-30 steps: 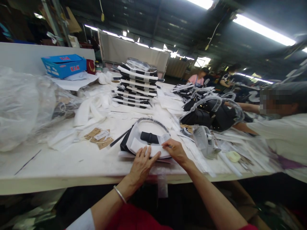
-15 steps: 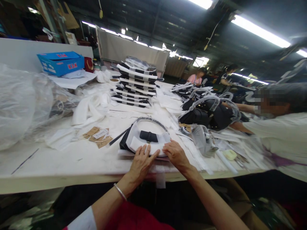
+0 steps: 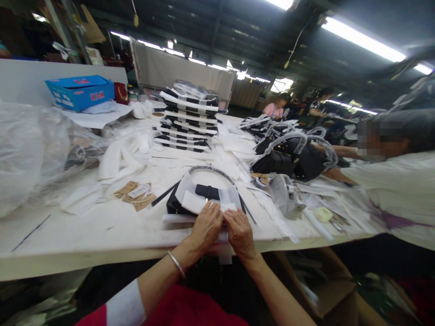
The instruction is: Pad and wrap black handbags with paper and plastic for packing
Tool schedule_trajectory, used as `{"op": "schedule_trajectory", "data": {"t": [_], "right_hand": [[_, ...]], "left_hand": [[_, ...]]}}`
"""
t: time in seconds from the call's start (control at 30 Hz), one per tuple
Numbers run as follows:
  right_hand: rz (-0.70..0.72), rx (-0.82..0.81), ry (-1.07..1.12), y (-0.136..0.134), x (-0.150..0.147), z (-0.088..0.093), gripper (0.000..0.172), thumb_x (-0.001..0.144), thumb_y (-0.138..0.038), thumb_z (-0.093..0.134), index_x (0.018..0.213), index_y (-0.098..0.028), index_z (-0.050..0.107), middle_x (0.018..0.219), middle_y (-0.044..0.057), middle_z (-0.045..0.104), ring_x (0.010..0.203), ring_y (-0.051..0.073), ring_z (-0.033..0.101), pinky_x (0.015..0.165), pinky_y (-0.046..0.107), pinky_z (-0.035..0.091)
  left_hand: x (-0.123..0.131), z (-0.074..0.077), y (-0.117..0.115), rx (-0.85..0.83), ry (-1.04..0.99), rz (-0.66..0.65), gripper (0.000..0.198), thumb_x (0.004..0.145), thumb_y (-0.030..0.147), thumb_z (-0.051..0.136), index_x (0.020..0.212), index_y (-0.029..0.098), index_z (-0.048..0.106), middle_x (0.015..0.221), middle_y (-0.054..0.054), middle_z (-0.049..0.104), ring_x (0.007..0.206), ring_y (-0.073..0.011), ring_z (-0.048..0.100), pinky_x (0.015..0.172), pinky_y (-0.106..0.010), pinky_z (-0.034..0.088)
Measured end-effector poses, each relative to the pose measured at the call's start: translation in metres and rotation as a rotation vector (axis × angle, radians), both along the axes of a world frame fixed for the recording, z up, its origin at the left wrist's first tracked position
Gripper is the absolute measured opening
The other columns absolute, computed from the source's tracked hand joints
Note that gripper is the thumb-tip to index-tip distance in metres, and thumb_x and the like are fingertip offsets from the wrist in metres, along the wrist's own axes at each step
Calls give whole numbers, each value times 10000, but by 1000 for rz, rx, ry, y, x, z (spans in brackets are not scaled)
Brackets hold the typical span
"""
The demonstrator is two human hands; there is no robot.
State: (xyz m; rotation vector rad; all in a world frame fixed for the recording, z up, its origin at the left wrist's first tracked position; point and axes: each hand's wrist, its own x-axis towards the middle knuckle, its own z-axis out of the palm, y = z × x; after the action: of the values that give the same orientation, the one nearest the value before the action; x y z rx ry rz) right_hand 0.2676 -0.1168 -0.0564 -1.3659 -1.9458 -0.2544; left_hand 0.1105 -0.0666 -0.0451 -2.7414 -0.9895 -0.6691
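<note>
A black handbag (image 3: 172, 204) lies on the table in front of me, its curved, wrapped handle (image 3: 212, 168) pointing away. A white wrapping sheet (image 3: 193, 202) covers most of its face, leaving a small black flap (image 3: 207, 191) showing. My left hand (image 3: 208, 222) presses its closed fingers over the sheet at the bag's near edge. Right beside it, my right hand (image 3: 239, 230) has its bent fingers on the same edge. Both thumbs are mostly hidden. A translucent strip (image 3: 225, 254) hangs over the table edge below my hands.
A stack of wrapped black bags (image 3: 188, 120) stands behind. More black bags (image 3: 294, 156) lie at right, near a co-worker's arm. A tape dispenser (image 3: 285, 194) sits right of my bag. Brown tags (image 3: 136, 194), clear plastic (image 3: 30, 154) and a blue box (image 3: 79, 93) are at left.
My right hand has moved left and nearer to me, up against my left hand. The left fingers, spread before, are now together. The camera view has shifted slightly.
</note>
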Motion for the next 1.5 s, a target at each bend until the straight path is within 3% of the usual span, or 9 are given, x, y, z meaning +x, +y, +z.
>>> {"op": "schedule_trajectory", "data": {"t": [0.1,0.3,0.5,0.67,0.8,0.93,1.07,1.3,1.5], "right_hand": [[-14,45,-24,-2,-1,-3,343,948,-96,454,1186,-221,667,1097,75,727,1117,213,639,1091,491,412],[-4,104,-25,-3,-5,-7,328,949,-88,441,1171,-191,660,1086,89,723,1121,215,630,1083,487,422],[118,112,75,-6,7,5,313,921,-74,513,1148,-231,660,1061,57,733,1074,196,660,1070,486,460],[235,42,60,-44,29,10,316,894,-62,555,1145,-230,649,1041,55,727,1073,207,660,1060,494,483],[241,-100,-174,-69,40,-8,397,868,-67,557,1227,-223,623,1198,74,685,1211,243,581,1077,500,469],[164,-118,-306,-65,38,-34,568,836,-45,472,1378,-209,526,1359,102,589,1297,274,501,1064,538,456],[183,-28,-182,-48,30,-42,443,879,-76,460,1262,-225,623,1204,99,673,1170,248,582,988,483,502],[253,8,122,-33,23,-25,327,910,-92,452,1130,-216,661,1014,65,732,982,208,666,850,378,554],[168,-16,221,-35,18,-22,181,917,-149,533,1003,-230,671,884,36,731,847,191,680,758,337,559]], "left_hand": [[1,-3,5,-90,-85,-48,203,917,93,496,1054,117,645,1080,-120,705,1023,-221,659,959,-375,517],[-8,-11,5,-138,-215,-143,468,924,89,470,1376,211,483,1369,-99,594,1197,-205,601,1012,-401,492],[-5,-22,7,-164,-232,-138,423,909,94,475,1304,210,569,1271,-77,668,1198,-211,611,1034,-428,463],[-6,-22,10,-168,-266,-164,381,914,88,464,1236,222,616,1259,-63,676,1195,-207,614,1021,-428,467],[-7,-19,10,-175,-255,-177,397,904,76,469,1241,224,616,1266,-63,672,1198,-214,613,1029,-440,462],[-8,-19,9,-180,-260,-178,398,916,93,471,1256,245,610,1280,-58,665,1198,-211,611,1035,-430,456],[-9,-22,9,-174,-267,-187,404,934,102,457,1280,261,592,1307,-41,648,1211,-214,603,1028,-439,460],[-9,-29,10,-119,-281,-187,379,956,141,455,1286,264,594,1303,-44,650,1205,-218,607,1000,-438,485],[-8,-32,8,-75,-315,-161,372,953,143,456,1267,266,613,1272,-49,669,1194,-205,613,987,-407,498]]}}
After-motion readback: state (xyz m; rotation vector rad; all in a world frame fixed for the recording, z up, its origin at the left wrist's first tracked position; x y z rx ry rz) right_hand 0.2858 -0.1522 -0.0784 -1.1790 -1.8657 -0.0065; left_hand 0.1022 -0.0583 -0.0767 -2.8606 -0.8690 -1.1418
